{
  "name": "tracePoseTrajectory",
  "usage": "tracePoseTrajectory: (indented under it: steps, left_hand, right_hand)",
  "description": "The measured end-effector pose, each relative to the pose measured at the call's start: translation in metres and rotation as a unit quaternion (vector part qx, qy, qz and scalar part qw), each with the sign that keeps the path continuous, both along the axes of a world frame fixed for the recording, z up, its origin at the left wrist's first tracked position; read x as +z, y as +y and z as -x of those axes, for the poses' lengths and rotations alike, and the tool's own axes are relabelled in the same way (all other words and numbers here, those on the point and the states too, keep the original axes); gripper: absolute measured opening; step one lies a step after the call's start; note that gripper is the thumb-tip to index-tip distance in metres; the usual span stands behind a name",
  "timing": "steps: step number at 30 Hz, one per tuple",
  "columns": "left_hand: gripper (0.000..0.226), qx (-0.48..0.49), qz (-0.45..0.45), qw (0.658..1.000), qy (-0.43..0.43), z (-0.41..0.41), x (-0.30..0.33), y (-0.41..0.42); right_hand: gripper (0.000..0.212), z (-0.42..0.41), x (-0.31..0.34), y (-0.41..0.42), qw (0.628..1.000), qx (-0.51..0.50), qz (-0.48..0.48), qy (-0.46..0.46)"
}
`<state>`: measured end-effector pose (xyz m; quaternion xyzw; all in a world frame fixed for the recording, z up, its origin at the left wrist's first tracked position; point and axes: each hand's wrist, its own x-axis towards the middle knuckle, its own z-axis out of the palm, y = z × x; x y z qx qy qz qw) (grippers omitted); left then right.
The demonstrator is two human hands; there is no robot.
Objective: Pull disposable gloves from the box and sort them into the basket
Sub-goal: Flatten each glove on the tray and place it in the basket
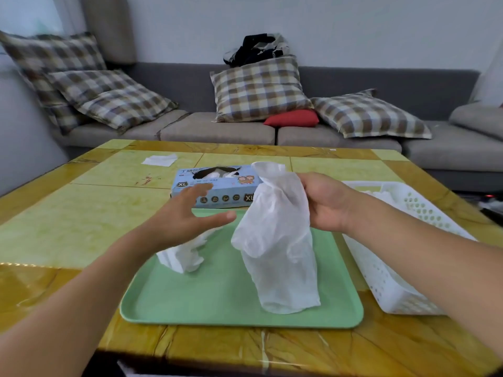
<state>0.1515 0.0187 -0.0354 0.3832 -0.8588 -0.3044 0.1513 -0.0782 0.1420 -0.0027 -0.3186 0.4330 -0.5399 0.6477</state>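
My right hand [325, 202] grips a white disposable glove [275, 240] near its top; the glove hangs down and its lower end reaches the green tray [217, 300]. My left hand [185, 213] hovers open above the tray, fingers spread, just left of the hanging glove. Under that hand lies a second crumpled white glove [181, 255] on the tray. The blue glove box [217, 187] lies flat behind the tray with white gloves showing in its top opening. The white perforated basket [394, 268] stands to the right of the tray, with white gloves inside at its far end.
A white tissue [160, 160] lies on the yellow-green table [81, 213] at the back left. Behind the table runs a grey sofa [217, 129] with checked cushions and a red cushion.
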Motion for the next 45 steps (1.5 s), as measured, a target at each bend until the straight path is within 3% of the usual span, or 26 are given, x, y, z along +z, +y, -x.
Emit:
tracePoseTrajectory:
  steps: [3, 5, 7, 9, 10, 13, 16, 19, 21, 23, 25, 27, 32, 34, 37, 41, 45]
  left_hand:
    - [0.086, -0.107, -0.203, 0.957, 0.179, 0.035, 0.003, 0.037]
    - [0.066, -0.1, -0.242, 0.93, 0.259, 0.057, 0.002, 0.05]
    - [0.06, -0.066, -0.28, 0.908, 0.305, 0.072, 0.001, 0.054]
    - [0.058, -0.035, -0.332, 0.887, 0.32, 0.073, -0.002, 0.051]
    - [0.054, -0.026, -0.348, 0.88, 0.321, 0.074, -0.003, 0.052]
    - [0.033, 0.002, -0.335, 0.888, 0.314, 0.074, -0.008, 0.052]
    - [0.017, 0.06, -0.237, 0.914, 0.323, 0.075, -0.011, 0.054]
    - [0.029, 0.084, -0.123, 0.94, 0.307, 0.075, -0.01, 0.054]
    - [0.06, 0.058, -0.184, 0.927, 0.321, 0.073, -0.005, 0.054]
    - [0.076, 0.006, -0.331, 0.883, 0.334, 0.07, 0.001, 0.052]
    - [0.062, -0.055, -0.409, 0.854, 0.315, 0.065, 0.005, 0.051]
    - [0.048, -0.085, -0.433, 0.846, 0.298, 0.064, 0.007, 0.052]
    - [0.055, -0.061, -0.473, 0.813, 0.334, 0.063, 0.002, 0.045]
    - [0.049, -0.045, -0.473, 0.807, 0.35, 0.063, 0.002, 0.041]
    - [0.042, -0.045, -0.449, 0.824, 0.343, 0.06, 0.009, 0.039]
    - [0.044, -0.104, -0.447, 0.848, 0.263, 0.054, 0.019, 0.043]
    - [0.039, -0.069, -0.427, 0.856, 0.282, 0.062, 0.018, 0.036]
  right_hand:
    - [0.033, -0.016, -0.004, -0.001, 0.999, 0.043, -0.002, 0.016]
    - [0.042, -0.017, -0.007, -0.002, 0.999, 0.022, -0.017, 0.024]
    - [0.05, -0.009, -0.007, 0.003, 0.999, -0.013, -0.038, 0.017]
    - [0.084, -0.004, -0.005, 0.012, 0.998, 0.034, -0.036, 0.033]
    - [0.089, -0.002, -0.003, 0.017, 0.996, 0.071, -0.026, 0.046]
    - [0.058, -0.005, -0.006, 0.029, 0.981, 0.123, -0.009, 0.148]
    - [0.043, -0.011, -0.011, 0.03, 0.949, 0.087, -0.016, 0.302]
    - [0.03, -0.011, -0.008, 0.021, 0.942, -0.009, -0.024, 0.336]
    - [0.04, -0.004, -0.002, 0.019, 0.969, -0.044, -0.019, 0.244]
    - [0.055, 0.001, 0.003, 0.021, 0.99, -0.014, -0.009, 0.138]
    - [0.059, 0.003, 0.005, 0.024, 0.997, 0.001, -0.017, 0.069]
    - [0.055, 0.005, 0.004, 0.025, 0.997, -0.027, -0.029, 0.07]
    - [0.04, 0.008, -0.002, 0.025, 0.989, -0.088, -0.05, 0.104]
    - [0.039, 0.011, -0.002, 0.027, 0.99, -0.083, -0.054, 0.104]
    - [0.038, 0.017, 0.001, 0.03, 0.99, -0.069, -0.052, 0.11]
    - [0.039, 0.019, 0.008, 0.033, 0.993, -0.027, -0.031, 0.112]
    - [0.036, 0.02, 0.008, 0.029, 0.993, 0.008, -0.045, 0.112]
